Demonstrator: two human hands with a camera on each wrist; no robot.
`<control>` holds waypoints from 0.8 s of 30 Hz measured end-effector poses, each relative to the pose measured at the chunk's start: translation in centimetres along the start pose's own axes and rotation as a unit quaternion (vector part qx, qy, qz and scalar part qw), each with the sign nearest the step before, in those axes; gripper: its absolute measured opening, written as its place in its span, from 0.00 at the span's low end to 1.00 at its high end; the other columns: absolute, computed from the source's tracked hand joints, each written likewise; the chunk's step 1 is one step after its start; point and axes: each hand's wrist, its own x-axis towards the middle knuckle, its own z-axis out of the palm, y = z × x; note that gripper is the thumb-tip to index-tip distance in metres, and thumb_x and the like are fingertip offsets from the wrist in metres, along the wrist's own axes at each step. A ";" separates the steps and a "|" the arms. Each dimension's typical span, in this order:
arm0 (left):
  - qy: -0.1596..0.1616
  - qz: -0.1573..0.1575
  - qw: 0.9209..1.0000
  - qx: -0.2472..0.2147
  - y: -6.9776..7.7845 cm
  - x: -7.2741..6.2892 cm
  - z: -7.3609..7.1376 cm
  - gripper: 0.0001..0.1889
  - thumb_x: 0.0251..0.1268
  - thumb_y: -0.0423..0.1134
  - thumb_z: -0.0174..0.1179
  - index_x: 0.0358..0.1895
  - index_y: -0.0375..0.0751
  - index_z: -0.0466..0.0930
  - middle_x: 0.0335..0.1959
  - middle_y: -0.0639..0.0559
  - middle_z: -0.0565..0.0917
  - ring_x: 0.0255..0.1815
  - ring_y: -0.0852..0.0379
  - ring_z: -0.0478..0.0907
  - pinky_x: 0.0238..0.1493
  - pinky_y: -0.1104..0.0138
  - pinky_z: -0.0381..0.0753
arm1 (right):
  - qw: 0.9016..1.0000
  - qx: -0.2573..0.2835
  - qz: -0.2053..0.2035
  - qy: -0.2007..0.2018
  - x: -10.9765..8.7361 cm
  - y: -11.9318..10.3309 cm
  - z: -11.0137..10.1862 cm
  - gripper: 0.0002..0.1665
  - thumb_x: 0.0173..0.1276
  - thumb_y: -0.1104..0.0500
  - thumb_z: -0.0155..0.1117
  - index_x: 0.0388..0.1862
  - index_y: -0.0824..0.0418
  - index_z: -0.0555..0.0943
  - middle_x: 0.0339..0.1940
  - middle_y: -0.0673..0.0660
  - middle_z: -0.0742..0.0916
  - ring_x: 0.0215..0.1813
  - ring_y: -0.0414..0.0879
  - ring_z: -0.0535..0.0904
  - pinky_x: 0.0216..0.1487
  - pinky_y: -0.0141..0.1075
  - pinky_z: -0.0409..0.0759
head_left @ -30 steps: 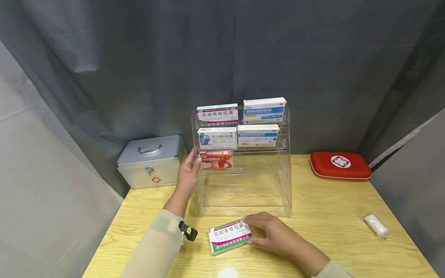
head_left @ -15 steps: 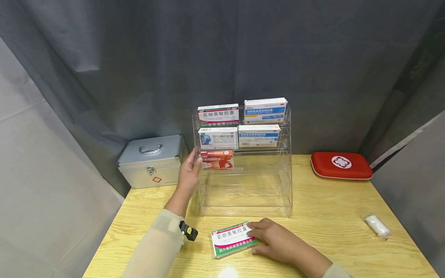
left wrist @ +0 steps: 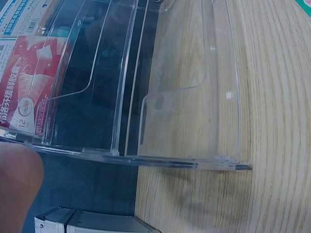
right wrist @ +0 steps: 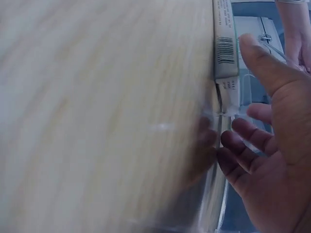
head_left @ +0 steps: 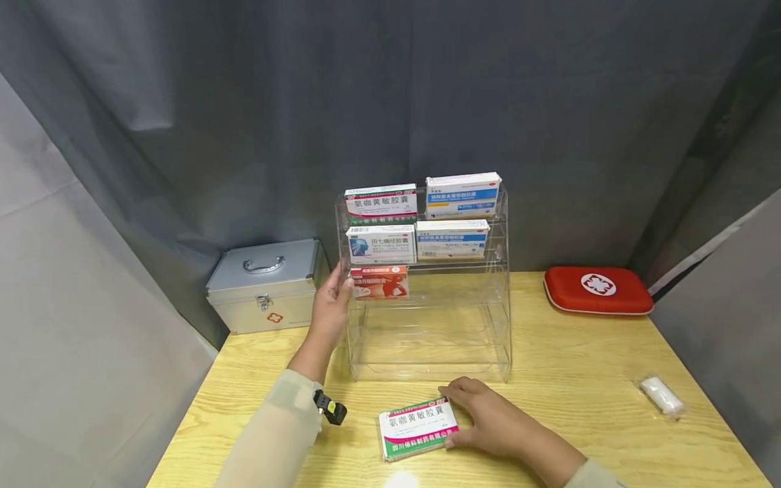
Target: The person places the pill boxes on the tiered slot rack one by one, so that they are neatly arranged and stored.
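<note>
A clear acrylic display rack (head_left: 430, 352) stands mid-table with several medicine boxes on its upper tiers. My left hand (head_left: 330, 308) grips its left side, thumb at the front beside a red medicine box (head_left: 387, 282); the other fingers are partly hidden behind. In the left wrist view the thumb (left wrist: 18, 179) lies by the rack's side edge. In front of the rack, a white, green and magenta medicine box (head_left: 415, 428) lies face up on the table. My right hand (head_left: 488, 420) holds its right end, thumb at the near corner and index finger at the far corner.
A silver first-aid case (head_left: 268, 288) stands left of the rack, close behind my left hand. On the right lie a red zip case (head_left: 598, 291) and a small white packet in clear wrap (head_left: 662, 396). Grey curtain (head_left: 390, 88) hangs behind the table.
The white, green and magenta medicine box has slid a little right and toward me, along with my right hand. My left hand stays on the rack.
</note>
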 end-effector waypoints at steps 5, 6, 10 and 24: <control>-0.001 0.000 1.000 -0.002 0.0 -0.1 0.1 0.31 0.89 0.36 0.53 0.88 0.50 0.59 0.87 0.50 0.66 0.88 0.51 0.62 0.89 0.60 0.61 | 1.000 0.004 0.005 -0.012 0.1 0.1 0.3 0.54 0.62 0.29 0.80 0.78 0.59 0.79 0.71 0.54 0.81 0.71 0.53 0.79 0.73 0.58 0.83; -0.001 0.001 1.000 -0.003 0.0 -0.1 0.1 0.31 0.89 0.37 0.53 0.88 0.50 0.59 0.87 0.50 0.66 0.88 0.51 0.62 0.89 0.60 0.61 | 1.000 0.003 0.004 -0.009 0.2 0.1 0.4 0.53 0.62 0.29 0.81 0.76 0.59 0.80 0.70 0.54 0.81 0.71 0.53 0.79 0.73 0.58 0.83; 0.002 0.001 1.000 0.001 0.0 0.0 0.1 0.31 0.89 0.38 0.54 0.88 0.52 0.60 0.87 0.52 0.66 0.88 0.52 0.62 0.89 0.60 0.61 | 1.000 0.008 0.003 0.001 0.5 0.3 0.4 0.50 0.57 0.31 0.85 0.70 0.58 0.82 0.67 0.51 0.82 0.69 0.51 0.79 0.73 0.57 0.83; -0.003 0.006 1.000 -0.001 -0.1 -0.1 0.1 0.31 0.89 0.37 0.52 0.88 0.51 0.59 0.87 0.51 0.65 0.88 0.51 0.62 0.89 0.60 0.61 | 0.994 0.103 0.031 0.036 0.1 0.3 0.0 0.37 0.57 0.42 0.88 0.59 0.53 0.81 0.52 0.44 0.85 0.54 0.43 0.83 0.56 0.41 0.88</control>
